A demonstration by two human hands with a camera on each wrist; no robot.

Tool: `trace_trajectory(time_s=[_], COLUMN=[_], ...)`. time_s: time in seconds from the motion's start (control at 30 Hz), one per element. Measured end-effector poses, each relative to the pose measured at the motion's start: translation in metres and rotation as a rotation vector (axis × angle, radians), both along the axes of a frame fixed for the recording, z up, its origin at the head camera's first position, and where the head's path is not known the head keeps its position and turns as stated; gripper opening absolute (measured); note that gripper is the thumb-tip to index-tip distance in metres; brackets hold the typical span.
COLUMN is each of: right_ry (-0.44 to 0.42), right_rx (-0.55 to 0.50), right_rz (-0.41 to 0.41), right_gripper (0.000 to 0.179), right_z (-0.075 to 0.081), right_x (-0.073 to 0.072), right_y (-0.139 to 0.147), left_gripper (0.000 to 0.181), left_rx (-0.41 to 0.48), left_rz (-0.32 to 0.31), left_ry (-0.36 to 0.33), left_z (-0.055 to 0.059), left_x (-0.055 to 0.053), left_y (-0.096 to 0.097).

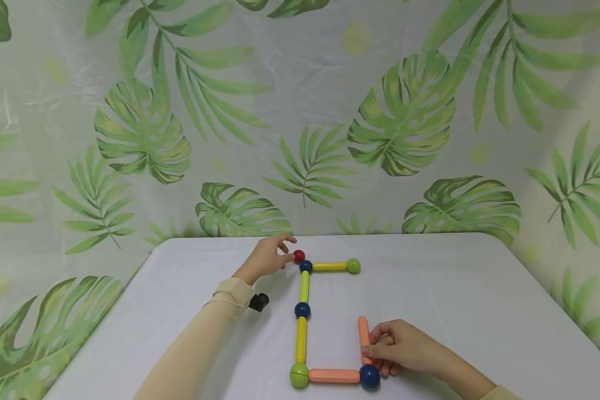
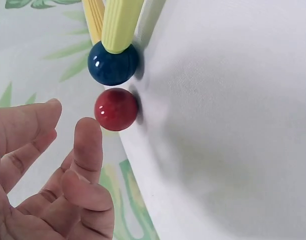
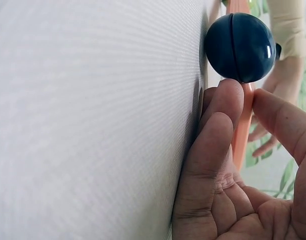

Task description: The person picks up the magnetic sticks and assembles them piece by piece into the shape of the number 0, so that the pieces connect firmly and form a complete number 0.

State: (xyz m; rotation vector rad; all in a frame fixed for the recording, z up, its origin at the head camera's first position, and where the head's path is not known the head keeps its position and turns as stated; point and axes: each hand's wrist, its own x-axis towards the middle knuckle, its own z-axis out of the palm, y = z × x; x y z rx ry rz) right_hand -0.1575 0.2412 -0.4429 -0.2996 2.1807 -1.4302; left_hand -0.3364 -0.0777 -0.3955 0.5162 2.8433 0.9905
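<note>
My left hand [image 1: 266, 258] is beside a red ball [image 2: 116, 109] at the far side of the table, its fingers spread and relaxed with nothing between them. Close to that ball lies a dark blue ball [image 1: 306, 266] with a yellow rod [image 1: 330, 266] and a lime rod [image 1: 304, 286] attached. At the near right, my right hand [image 1: 405, 347] pinches an upright-pointing salmon rod [image 1: 363, 329] between thumb and fingers. The rod's near end meets another dark blue ball [image 3: 240, 47], which a second salmon rod [image 1: 334, 376] joins from the left.
Along the left side of the shape run another blue ball [image 1: 302, 310], a yellow rod [image 1: 301, 340] and a green ball [image 1: 299, 375]. A smaller green ball [image 1: 353, 265] ends the far rod. Leaf-print cloth hangs behind the white table [image 1: 455, 294]. A black object [image 1: 259, 302] sits under the left wrist.
</note>
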Motion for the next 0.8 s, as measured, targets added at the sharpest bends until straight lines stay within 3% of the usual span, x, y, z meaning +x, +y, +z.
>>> trace_trajectory(time_s=[0.3,0.8], right_ry=[0.007,-0.003], right_rx=[0.0,-0.029], right_rz=[0.003,-0.001], right_gripper=[0.023,0.023], right_z=[0.0,0.002], right_x=[-0.001,0.0], right_y=[-0.001,-0.002], left_gripper=[0.048,0.052], left_rx=[0.027,-0.019], left_rz=[0.004,0.011], left_ry=[-0.04,-0.097], left_z=[-0.014,-0.023], left_x=[-0.018,-0.026], left_y=[0.003,0.009])
